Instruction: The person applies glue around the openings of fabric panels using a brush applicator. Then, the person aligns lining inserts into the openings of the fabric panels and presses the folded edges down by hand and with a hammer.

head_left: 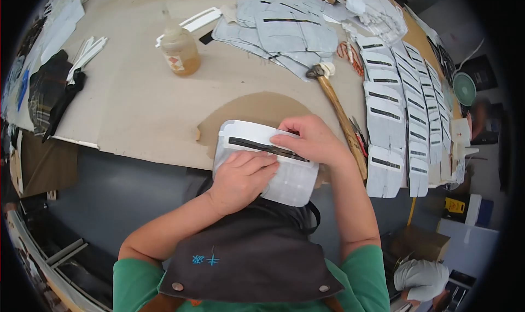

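A pale grey-white panel [292, 183] with a white band and a long black strip [246, 144] lies at the table's near edge, partly over my lap. My left hand [240, 178] rests on its left part, the fingers laid along the lower side of the strip; its thumb cannot be made out. My right hand [311, 139] is closed at the panel's upper right, thumb on top beside the strip and the other fingers curled at the far edge. Under the panel's far side is a round brown patch [246, 107].
A wooden-handled hammer [342, 115] lies right of my hands, beside red-handled scissors [359, 137]. Rows of similar panels [385, 126] hang over the right edge. Behind stand a bottle of amber liquid [179, 52] and stacked panels [295, 30]. A person [421, 279] is at lower right.
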`<state>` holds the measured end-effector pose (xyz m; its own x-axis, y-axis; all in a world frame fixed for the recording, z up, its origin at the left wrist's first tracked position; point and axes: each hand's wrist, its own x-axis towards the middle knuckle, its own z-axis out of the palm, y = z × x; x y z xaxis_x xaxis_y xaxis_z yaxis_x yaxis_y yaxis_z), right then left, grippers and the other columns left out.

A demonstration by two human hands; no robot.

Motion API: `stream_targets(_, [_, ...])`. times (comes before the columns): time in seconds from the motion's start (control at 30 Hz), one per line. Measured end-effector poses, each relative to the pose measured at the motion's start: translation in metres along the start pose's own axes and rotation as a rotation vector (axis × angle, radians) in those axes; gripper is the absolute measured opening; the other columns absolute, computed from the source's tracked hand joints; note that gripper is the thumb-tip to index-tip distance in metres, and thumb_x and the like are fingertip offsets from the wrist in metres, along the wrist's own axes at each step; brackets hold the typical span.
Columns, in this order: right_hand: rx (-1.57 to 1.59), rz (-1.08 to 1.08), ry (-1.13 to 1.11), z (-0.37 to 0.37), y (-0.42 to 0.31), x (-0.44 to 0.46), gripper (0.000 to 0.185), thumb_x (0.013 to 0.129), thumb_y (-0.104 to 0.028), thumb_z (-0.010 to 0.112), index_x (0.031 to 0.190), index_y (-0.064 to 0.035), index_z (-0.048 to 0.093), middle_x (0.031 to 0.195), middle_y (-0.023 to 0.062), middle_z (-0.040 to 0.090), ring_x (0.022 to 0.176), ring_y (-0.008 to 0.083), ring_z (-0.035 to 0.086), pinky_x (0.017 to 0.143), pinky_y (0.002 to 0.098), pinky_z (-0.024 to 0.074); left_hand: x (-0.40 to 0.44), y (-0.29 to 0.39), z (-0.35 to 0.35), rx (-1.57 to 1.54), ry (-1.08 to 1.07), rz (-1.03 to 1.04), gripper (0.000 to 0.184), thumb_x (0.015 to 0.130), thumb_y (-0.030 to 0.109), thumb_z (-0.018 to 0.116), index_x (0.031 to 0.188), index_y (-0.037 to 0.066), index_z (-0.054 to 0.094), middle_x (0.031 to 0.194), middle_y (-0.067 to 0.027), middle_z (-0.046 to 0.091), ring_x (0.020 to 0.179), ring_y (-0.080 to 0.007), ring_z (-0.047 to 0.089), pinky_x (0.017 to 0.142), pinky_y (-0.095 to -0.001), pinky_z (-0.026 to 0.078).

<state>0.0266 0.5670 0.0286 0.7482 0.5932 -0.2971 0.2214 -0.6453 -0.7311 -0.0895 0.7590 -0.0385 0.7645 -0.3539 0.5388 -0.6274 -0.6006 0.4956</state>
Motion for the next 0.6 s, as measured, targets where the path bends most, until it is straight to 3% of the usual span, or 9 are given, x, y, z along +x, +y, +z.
stream_targets(0.07, [0.185, 0.096, -0.009, 0.002, 0.012, -0.010, 0.024, 0.093, -0.021, 0.072, 0.082, -0.0007, 0.068, 0.071, -0.0022, 0.059, 0.065, 0.0046, 0.048, 0.057, 0.0265, 0.0395, 0.001, 0.000, 0.000, -0.039, 0.025, -0.027, 0.029, 0.079, 0.010, 0.076, 0.109, 0.009, 0.074, 0.114, -0.0011, 0.069, 0.105, -0.0216, 0.065, 0.085, -0.0362, 0.050])
stream_targets(0.1, [0.182, 0.104, 0.005, 0.003, 0.017, -0.013, 0.024, 0.093, -0.021, 0.072, 0.082, -0.0007, 0.068, 0.071, -0.0022, 0.059, 0.065, 0.0046, 0.048, 0.057, 0.0265, 0.0395, 0.003, 0.002, -0.003, -0.067, -0.010, -0.053, 0.033, 0.080, 0.010, 0.075, 0.113, 0.006, 0.071, 0.117, -0.0061, 0.068, 0.109, -0.0277, 0.063, 0.092, -0.0413, 0.049])
stream_targets(0.13, [0.329, 0.055, 0.049, 0.005, 0.021, -0.015, 0.024, 0.095, -0.022, 0.070, 0.084, -0.0016, 0.068, 0.072, -0.0035, 0.060, 0.066, 0.0042, 0.048, 0.057, 0.0252, 0.0394, 0.008, 0.005, -0.005, -0.071, -0.009, -0.041, 0.033, 0.080, 0.010, 0.075, 0.113, 0.006, 0.071, 0.117, -0.0061, 0.068, 0.109, -0.0277, 0.063, 0.092, -0.0413, 0.049])
stream_targets(0.23, [0.562, 0.002, 0.112, 0.012, 0.015, -0.022, 0.023, 0.098, -0.023, 0.068, 0.088, -0.0030, 0.067, 0.075, -0.0056, 0.062, 0.068, 0.0031, 0.049, 0.058, 0.0231, 0.0399, 0.019, 0.012, -0.008, -0.081, -0.072, -0.126, 0.043, 0.085, 0.016, 0.074, 0.122, -0.002, 0.061, 0.124, -0.0195, 0.061, 0.114, -0.0404, 0.056, 0.099, -0.0505, 0.041])
stream_targets(0.33, [0.705, -0.063, 0.207, 0.027, 0.007, -0.020, 0.022, 0.100, -0.023, 0.066, 0.092, -0.0035, 0.067, 0.076, -0.0062, 0.063, 0.069, 0.0021, 0.051, 0.059, 0.0218, 0.0413, 0.043, 0.017, -0.015, -0.084, -0.199, -0.118, 0.046, 0.089, 0.028, 0.073, 0.120, -0.004, 0.060, 0.117, -0.0197, 0.061, 0.112, -0.0386, 0.056, 0.099, -0.0498, 0.041])
stream_targets(0.37, [0.754, -0.124, 0.275, 0.030, 0.005, -0.019, 0.021, 0.100, -0.024, 0.065, 0.093, -0.0033, 0.066, 0.076, -0.0060, 0.063, 0.069, 0.0019, 0.051, 0.060, 0.0215, 0.0419, 0.047, 0.015, -0.008, -0.096, -0.134, -0.161, 0.049, 0.088, 0.036, 0.073, 0.116, -0.002, 0.062, 0.109, -0.0184, 0.064, 0.105, -0.0375, 0.058, 0.097, -0.0484, 0.040])
stream_targets(0.47, [0.718, -0.095, 0.331, 0.034, 0.005, -0.024, 0.020, 0.103, -0.021, 0.063, 0.091, -0.0044, 0.065, 0.080, -0.0071, 0.059, 0.072, 0.0001, 0.047, 0.062, 0.0188, 0.0394, 0.052, 0.009, -0.009, -0.185, -0.240, -0.269, 0.041, 0.083, 0.036, 0.078, 0.108, 0.004, 0.069, 0.101, -0.0148, 0.067, 0.100, -0.0347, 0.060, 0.094, -0.0461, 0.040])
stream_targets(0.5, [0.724, -0.092, 0.339, 0.036, 0.005, -0.025, 0.020, 0.103, -0.021, 0.063, 0.091, -0.0044, 0.065, 0.080, -0.0071, 0.059, 0.072, 0.0001, 0.047, 0.062, 0.0188, 0.0394, 0.052, 0.011, -0.007, -0.222, -0.217, -0.293, 0.025, 0.081, 0.029, 0.081, 0.094, 0.009, 0.074, 0.091, -0.0081, 0.068, 0.095, -0.0304, 0.062, 0.093, -0.0442, 0.040])
stream_targets(0.6, [0.734, 0.015, 0.386, 0.041, 0.011, -0.024, 0.021, 0.103, -0.022, 0.063, 0.092, -0.0043, 0.065, 0.079, -0.0063, 0.060, 0.071, 0.0001, 0.047, 0.060, 0.0194, 0.0393, 0.051, 0.012, 0.001, -0.299, -0.194, -0.235, 0.011, 0.079, 0.020, 0.081, 0.085, 0.012, 0.075, 0.088, -0.0036, 0.067, 0.092, -0.0268, 0.062, 0.092, -0.0422, 0.040])
